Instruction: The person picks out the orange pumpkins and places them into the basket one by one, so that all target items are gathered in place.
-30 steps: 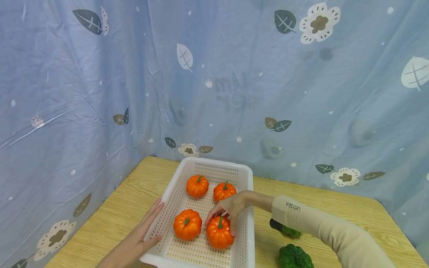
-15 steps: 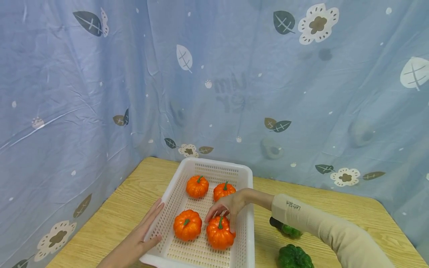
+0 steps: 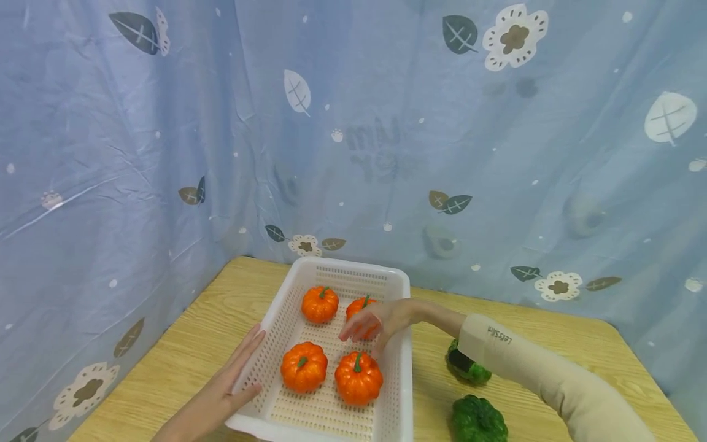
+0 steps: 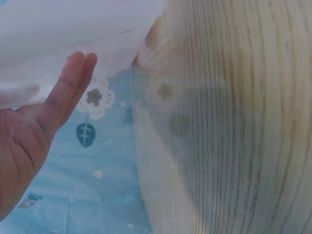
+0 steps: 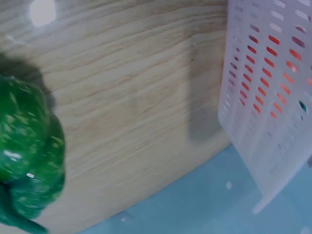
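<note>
A white perforated plastic basket (image 3: 405, 380) holds several small orange pumpkins. My right hand (image 3: 381, 320) hovers inside it with loose fingers, above and behind the near-right pumpkin (image 3: 358, 379), partly covering the far-right pumpkin (image 3: 360, 305). The near-left pumpkin (image 3: 304, 367) and far-left pumpkin (image 3: 320, 304) sit apart from it. My left hand (image 3: 223, 390) lies with straight fingers against the basket's left side; in the left wrist view the left hand (image 4: 46, 112) has extended fingers beside the white wall. The right hand is out of sight in the right wrist view.
Right of the basket, a green pumpkin-like vegetable (image 3: 478, 420) and a dark green vegetable (image 3: 466, 363) rest on the wooden table (image 3: 530, 344). The forearm partly overhangs the latter. A blue patterned curtain (image 3: 353, 135) hangs along the table's back and left edges.
My right hand has lifted off the near-right pumpkin and moved up and back, leaving it in the basket. The left hand stays at the basket's side. The head view has shifted slightly.
</note>
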Demonstrator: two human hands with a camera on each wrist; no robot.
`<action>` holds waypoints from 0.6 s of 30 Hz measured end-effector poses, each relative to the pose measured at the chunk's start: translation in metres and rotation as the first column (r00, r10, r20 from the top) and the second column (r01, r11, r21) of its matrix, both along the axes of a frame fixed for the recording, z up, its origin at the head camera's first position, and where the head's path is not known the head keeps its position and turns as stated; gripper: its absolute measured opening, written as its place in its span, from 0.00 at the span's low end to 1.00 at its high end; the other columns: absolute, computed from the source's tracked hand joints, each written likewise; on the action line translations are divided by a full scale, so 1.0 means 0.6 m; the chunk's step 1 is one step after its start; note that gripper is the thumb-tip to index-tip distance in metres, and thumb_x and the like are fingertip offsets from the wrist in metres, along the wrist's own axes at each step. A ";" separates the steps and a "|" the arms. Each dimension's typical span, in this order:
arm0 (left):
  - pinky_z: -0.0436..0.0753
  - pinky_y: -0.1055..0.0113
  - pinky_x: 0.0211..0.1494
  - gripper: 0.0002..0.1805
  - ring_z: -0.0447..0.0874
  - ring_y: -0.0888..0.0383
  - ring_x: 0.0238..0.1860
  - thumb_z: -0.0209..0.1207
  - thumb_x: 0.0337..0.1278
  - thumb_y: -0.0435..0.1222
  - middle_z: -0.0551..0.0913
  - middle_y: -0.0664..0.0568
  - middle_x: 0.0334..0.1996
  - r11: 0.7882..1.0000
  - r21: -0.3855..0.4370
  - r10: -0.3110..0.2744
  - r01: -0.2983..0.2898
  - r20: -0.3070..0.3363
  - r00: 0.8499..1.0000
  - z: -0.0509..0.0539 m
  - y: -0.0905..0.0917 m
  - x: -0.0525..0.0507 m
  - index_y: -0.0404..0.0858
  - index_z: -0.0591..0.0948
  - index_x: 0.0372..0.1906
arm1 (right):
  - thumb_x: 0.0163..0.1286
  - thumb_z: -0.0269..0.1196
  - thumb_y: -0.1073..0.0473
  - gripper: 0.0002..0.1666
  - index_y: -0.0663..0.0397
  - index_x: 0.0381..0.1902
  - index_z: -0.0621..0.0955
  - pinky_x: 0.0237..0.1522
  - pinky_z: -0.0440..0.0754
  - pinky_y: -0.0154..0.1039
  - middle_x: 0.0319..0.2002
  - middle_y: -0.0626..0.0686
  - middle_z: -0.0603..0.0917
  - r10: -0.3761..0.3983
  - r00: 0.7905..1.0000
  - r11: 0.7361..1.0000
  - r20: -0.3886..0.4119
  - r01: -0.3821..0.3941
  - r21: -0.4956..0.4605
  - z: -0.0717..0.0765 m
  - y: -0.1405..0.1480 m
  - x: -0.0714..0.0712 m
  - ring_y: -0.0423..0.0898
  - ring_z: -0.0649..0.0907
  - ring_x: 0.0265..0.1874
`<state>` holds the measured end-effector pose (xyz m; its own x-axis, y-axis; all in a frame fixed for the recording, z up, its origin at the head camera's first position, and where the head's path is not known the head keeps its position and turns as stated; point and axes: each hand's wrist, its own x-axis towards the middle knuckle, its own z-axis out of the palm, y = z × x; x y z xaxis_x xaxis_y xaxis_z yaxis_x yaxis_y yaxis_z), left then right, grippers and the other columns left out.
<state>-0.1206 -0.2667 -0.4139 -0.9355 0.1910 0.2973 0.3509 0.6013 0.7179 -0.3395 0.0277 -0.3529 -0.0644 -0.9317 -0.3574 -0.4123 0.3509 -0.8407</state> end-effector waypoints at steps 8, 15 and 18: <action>0.44 0.89 0.60 0.39 0.36 0.82 0.68 0.57 0.62 0.32 0.42 0.52 0.77 0.998 0.023 -0.063 0.065 -0.066 0.996 -0.001 -0.003 -0.008 0.38 0.53 0.75 | 0.63 0.63 0.70 0.34 0.60 0.67 0.68 0.64 0.65 0.59 0.68 0.61 0.67 -0.144 0.989 0.964 0.042 0.149 -0.218 0.031 0.059 0.008 0.63 0.65 0.66; 0.44 0.91 0.60 0.40 0.37 0.80 0.69 0.58 0.62 0.33 0.44 0.42 0.76 0.998 -0.060 -0.023 0.018 -0.086 0.996 0.016 -0.020 -0.012 0.39 0.52 0.75 | 0.67 0.61 0.67 0.32 0.58 0.68 0.67 0.65 0.67 0.52 0.69 0.64 0.64 -0.239 0.970 0.907 0.040 0.238 -0.349 0.060 0.107 0.022 0.62 0.65 0.67; 0.51 0.73 0.70 0.40 0.43 0.62 0.73 0.59 0.63 0.38 0.46 0.44 0.76 0.992 -0.124 0.028 -0.033 -0.044 0.999 0.027 -0.027 -0.009 0.43 0.54 0.75 | 0.68 0.60 0.66 0.30 0.56 0.68 0.68 0.62 0.71 0.46 0.69 0.60 0.66 -0.312 0.950 0.884 0.016 0.296 -0.361 0.063 0.132 0.037 0.58 0.66 0.67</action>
